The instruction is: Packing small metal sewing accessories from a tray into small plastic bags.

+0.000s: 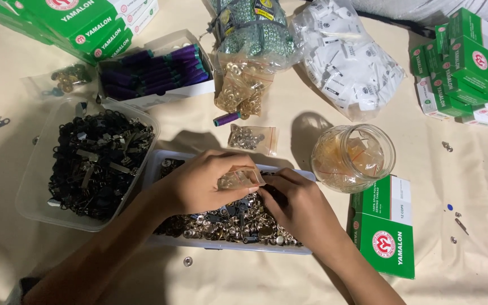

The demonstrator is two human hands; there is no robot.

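My left hand (201, 183) holds a small clear plastic bag (239, 178) by its mouth, above a shallow clear tray (210, 242) filled with silver and dark metal snap buttons. My right hand (296, 206) rests on the pile of buttons in that tray, fingers curled together at the bag's opening; what they pinch is hidden. Both hands meet over the tray's middle.
A clear tub of black zipper sliders (94, 161) stands left of the tray. A glass jar (352, 158) and a green box (384, 226) stand right. Behind lie a small bag of buttons (251, 138), purple thread spools (153, 70), bagged brass rings (241, 87), white labels (348, 59), stacked green boxes (464, 62).
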